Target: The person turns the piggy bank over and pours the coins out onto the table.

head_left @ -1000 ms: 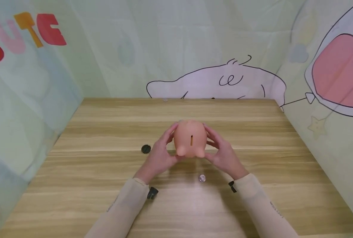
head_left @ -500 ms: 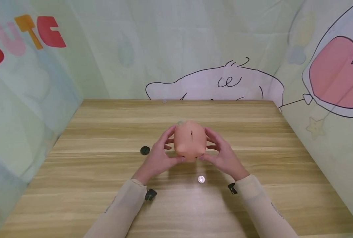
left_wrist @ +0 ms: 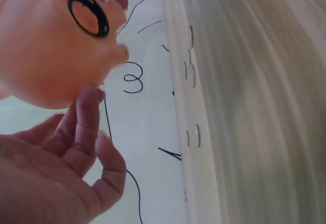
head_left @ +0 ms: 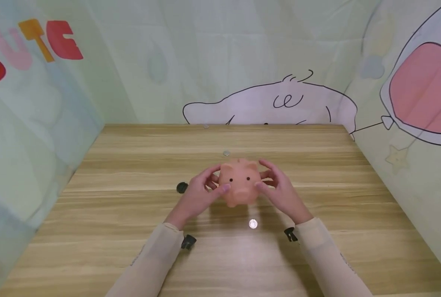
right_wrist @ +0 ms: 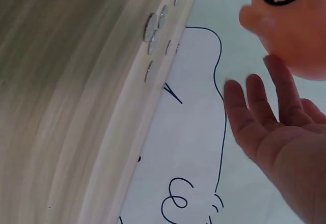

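A pink piggy bank (head_left: 240, 187) is held up over the table between both hands, its face with two black eyes turned toward me in the head view. My left hand (head_left: 200, 193) grips its left side, thumb on the front and fingers behind. On the opposite side my right hand (head_left: 281, 190) holds it the same way. Both wrist views show the bank's underside, where a black-rimmed round hole (left_wrist: 88, 14) stands uncovered. A shiny coin (head_left: 252, 223) lies in front of the bank. Beside my left hand lies a round black plug (head_left: 182, 187).
On the wood-grain table (head_left: 138, 165), one coin (head_left: 226, 153) lies behind the bank and another (head_left: 206, 126) near the back edge. Several coins (right_wrist: 150, 28) show in the wrist views. Printed cloth (head_left: 150, 62) surrounds the table at the back and sides.
The piggy bank has tipped round in both hands: its coin slot faced me before, and now its face does. A coin behind it has come fully into view. The hands have stayed near the same spot.
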The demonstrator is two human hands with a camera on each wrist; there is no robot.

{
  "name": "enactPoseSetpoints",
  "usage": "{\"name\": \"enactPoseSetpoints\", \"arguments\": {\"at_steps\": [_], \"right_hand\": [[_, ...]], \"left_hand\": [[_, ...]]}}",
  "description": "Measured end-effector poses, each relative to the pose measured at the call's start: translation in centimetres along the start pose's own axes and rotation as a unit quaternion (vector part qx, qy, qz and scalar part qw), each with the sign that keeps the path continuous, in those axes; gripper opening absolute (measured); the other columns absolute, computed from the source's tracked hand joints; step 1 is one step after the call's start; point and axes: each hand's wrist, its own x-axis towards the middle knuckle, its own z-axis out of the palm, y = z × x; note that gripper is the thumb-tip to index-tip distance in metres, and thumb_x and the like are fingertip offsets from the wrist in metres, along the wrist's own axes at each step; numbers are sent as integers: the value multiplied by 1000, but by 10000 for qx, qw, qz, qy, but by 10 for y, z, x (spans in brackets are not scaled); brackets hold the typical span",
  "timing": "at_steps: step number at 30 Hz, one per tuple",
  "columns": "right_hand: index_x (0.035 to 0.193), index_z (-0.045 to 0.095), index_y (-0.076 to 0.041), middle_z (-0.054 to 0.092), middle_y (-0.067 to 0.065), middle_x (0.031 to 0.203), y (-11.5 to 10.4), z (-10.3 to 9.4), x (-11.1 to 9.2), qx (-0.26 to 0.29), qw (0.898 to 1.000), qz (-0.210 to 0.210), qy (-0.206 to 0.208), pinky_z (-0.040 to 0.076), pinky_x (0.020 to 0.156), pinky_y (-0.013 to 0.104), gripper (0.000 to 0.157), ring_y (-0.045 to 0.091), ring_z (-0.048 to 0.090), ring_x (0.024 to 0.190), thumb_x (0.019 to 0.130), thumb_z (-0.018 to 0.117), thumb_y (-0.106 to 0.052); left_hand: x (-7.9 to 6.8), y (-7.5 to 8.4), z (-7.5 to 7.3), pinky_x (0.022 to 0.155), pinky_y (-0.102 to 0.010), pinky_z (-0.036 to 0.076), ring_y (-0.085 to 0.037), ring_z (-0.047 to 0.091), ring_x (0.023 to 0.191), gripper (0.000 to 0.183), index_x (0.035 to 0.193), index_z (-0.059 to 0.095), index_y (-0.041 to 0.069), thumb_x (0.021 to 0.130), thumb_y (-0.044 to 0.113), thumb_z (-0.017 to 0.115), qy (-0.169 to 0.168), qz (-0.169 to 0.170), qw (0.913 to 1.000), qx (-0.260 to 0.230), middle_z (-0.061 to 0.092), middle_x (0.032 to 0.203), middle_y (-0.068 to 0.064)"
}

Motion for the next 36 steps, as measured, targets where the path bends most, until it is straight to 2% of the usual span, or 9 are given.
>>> {"name": "enactPoseSetpoints", "arguments": {"at_steps": [3, 7, 9, 13, 20, 26, 30, 33, 36], "right_hand": [[148, 41, -6, 67, 16, 109, -5, 0, 1, -373, 9990, 248, -53, 49, 90, 48, 52, 29, 63, 102, 102, 57, -25], [144, 49, -10, 65, 12, 120, -7, 3, 1, -633, 9974, 317, -138, 45, 96, 50, 50, 28, 59, 113, 107, 41, -43], [141, 53, -10, 63, 11, 124, -6, 6, 1, -666, 9972, 328, -120, 43, 100, 51, 53, 27, 56, 117, 107, 36, -46], [136, 57, -7, 65, 12, 119, -4, 7, 1, -736, 9965, 400, -72, 44, 98, 50, 53, 28, 57, 113, 108, 35, -45], [144, 49, -4, 63, 16, 127, -7, 2, 3, -684, 9968, 297, -293, 40, 104, 53, 50, 31, 55, 122, 108, 41, -38], [155, 26, -11, 67, 17, 115, -8, -2, 2, -300, 9968, 526, -524, 46, 95, 52, 62, 29, 63, 110, 104, 54, -33], [157, 20, -10, 63, 20, 117, -7, -3, 1, -31, 9979, 476, -444, 48, 95, 50, 75, 33, 60, 112, 98, 66, -21], [156, 23, -8, 59, 22, 126, -6, -5, 0, 122, 9992, 216, -303, 43, 102, 53, 82, 36, 56, 119, 91, 73, -9], [155, 25, -5, 55, 23, 134, -4, -7, -2, 149, 9996, -87, -235, 40, 105, 54, 89, 35, 53, 125, 84, 78, -2]], "left_hand": [[1, 1, 3, 66, -33, 48, -23, 55, 76, 68, 149, 42, 18, 94, 52, 63, -31, -125, 9998, 131, 60, 87, -11], [1, 3, 8, 62, -35, 50, -27, 59, 69, 64, 146, 46, 18, 98, 60, 48, 118, -267, 9994, 191, 62, 76, -9], [0, 4, 9, 63, -36, 52, -31, 63, 71, 63, 143, 51, 17, 98, 62, 45, 211, -348, 9990, 199, 63, 74, -6], [0, 4, 10, 61, -34, 51, -28, 64, 69, 62, 140, 54, 16, 100, 61, 43, 214, -417, 9985, 265, 65, 75, -5], [2, 6, 8, 66, -37, 53, -29, 62, 74, 62, 141, 53, 12, 99, 58, 47, 199, -243, 9992, 266, 63, 79, -5], [1, 2, 2, 65, -34, 49, -28, 59, 80, 57, 141, 51, 13, 100, 51, 53, 180, -4, 9990, 406, 62, 89, -5], [0, 1, -2, 84, -41, 50, -23, 60, 98, 57, 143, 48, 13, 97, 43, 62, 101, 121, 9995, 259, 65, 107, -4], [0, 1, -5, 98, -51, 43, -21, 57, 110, 65, 147, 42, 15, 94, 42, 68, 11, 242, 9995, 195, 63, 122, -3], [-1, -1, -7, 103, -57, 37, -19, 53, 119, 78, 152, 35, 19, 88, 43, 75, -77, 330, 9992, 204, 58, 134, 0]]}}
